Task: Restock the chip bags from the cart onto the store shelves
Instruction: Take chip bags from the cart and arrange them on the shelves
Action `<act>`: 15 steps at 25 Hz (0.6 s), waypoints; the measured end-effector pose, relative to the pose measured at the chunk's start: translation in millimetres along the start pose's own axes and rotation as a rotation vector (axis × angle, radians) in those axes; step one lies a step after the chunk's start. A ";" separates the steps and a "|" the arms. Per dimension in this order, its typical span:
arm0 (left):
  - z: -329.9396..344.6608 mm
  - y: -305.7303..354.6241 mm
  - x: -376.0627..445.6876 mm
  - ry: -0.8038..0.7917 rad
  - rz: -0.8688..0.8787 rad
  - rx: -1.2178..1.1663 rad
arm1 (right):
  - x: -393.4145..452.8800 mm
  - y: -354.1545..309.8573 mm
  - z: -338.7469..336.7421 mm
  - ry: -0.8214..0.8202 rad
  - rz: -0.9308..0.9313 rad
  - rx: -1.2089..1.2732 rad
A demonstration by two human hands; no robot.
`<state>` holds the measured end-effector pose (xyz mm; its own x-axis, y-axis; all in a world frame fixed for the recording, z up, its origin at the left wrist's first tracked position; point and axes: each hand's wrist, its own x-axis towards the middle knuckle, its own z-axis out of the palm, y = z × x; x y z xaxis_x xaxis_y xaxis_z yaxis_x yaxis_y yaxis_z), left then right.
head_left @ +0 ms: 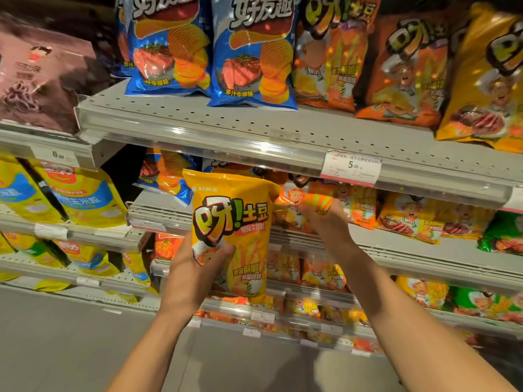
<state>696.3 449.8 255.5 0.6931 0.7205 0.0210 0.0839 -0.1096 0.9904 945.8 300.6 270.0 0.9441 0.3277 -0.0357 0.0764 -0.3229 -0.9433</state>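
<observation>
My left hand (195, 267) grips yellow chip bag (232, 222) upright before middle shelf (410, 244). My right hand (322, 219) pinches orange chip bag (300, 198) at that shelf's front edge, bags touching.

Landmark: the price tag (351, 167) on the upper shelf's front rail (254, 145).
Above the tag: bare perforated shelf (283, 123) runs in front of the standing blue bags (252, 52) and orange bags (331, 52), leaving an open strip.
Left of the tag, under the rail: a dark open gap (124, 171) beside a blue bag (167, 174).
Below the tag: orange bags (359, 205) fill the shelf.
Below-left of the tag: a held yellow bag (232, 227) blocks the front.
</observation>
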 end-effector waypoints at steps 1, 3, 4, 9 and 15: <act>2.3 0.0 0.6 -0.013 0.002 -0.023 | -0.1 1.8 -1.0 -0.051 -0.060 -0.019; 7.8 0.3 0.2 -0.053 0.004 -0.082 | -1.0 0.9 -2.6 -0.135 -0.201 -0.085; 10.9 0.3 -0.3 -0.069 0.008 -0.106 | -0.5 -0.5 -2.2 -0.163 -0.254 -0.136; 35.5 2.7 -0.4 -0.167 0.084 -0.115 | 6.9 -2.8 3.7 -0.179 -0.299 -0.281; 80.8 18.4 -0.1 -0.253 0.113 -0.088 | 0.7 19.6 -30.5 -0.101 -0.136 -0.331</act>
<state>755.6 392.4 262.7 0.8521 0.5120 0.1083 -0.0592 -0.1114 0.9920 957.7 267.4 261.6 0.8832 0.4678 0.0345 0.3138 -0.5346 -0.7847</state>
